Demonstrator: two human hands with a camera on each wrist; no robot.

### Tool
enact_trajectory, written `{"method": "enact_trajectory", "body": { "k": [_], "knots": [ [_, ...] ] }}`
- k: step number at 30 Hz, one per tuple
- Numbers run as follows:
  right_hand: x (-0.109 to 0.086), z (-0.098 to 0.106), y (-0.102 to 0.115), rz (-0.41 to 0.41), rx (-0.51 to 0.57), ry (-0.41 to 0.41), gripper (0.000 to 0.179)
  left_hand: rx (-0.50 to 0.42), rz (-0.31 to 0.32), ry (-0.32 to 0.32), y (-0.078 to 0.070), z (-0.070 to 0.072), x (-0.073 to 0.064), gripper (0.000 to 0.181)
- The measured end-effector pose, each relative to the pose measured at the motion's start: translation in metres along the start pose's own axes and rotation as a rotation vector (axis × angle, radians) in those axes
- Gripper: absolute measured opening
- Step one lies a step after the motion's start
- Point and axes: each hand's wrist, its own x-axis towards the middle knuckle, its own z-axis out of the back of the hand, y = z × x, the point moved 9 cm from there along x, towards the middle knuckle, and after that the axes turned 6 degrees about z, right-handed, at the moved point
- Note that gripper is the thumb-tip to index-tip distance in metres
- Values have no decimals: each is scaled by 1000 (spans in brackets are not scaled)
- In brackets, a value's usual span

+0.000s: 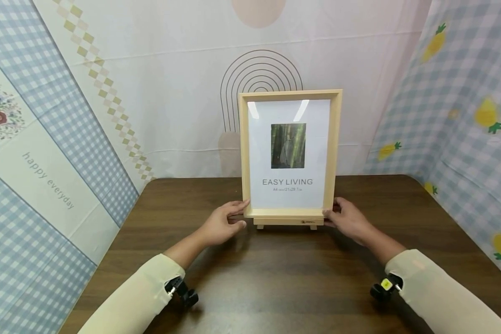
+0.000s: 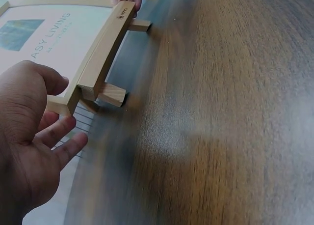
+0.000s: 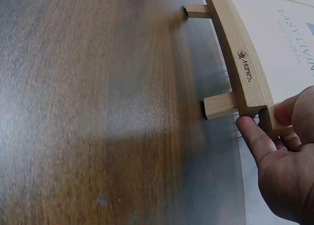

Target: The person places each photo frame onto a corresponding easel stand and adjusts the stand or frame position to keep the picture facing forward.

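A light wooden picture frame (image 1: 335,148) stands upright on a small wooden tabletop easel (image 1: 288,221). Behind its glazing is a white sheet reading "EASY LIVING" with a bamboo picture. At the lower left corner, my left hand (image 1: 223,225) has its fingertips by the frame's side, thumb held apart from them; in the left wrist view this hand (image 2: 37,122) looks loosely spread around the corner. My right hand (image 1: 350,220) pinches the lower right corner, its thumb on the front. One finger of the right hand (image 3: 284,178) touches the easel ledge's end in the right wrist view.
The dark wooden table (image 1: 292,278) extends around the easel. Behind it hangs a white patterned cloth (image 1: 175,102); checked cloths line the left (image 1: 67,120) and right (image 1: 455,130) sides. A black wrist mount (image 1: 181,291) shows at each cream sleeve.
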Motion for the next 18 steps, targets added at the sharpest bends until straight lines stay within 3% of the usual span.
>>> {"method": "enact_trajectory", "body": {
  "k": [18],
  "knots": [
    [3,-13,6,-6,18,8,51,37,26,-28,8,11,-6,63]
  ]
}}
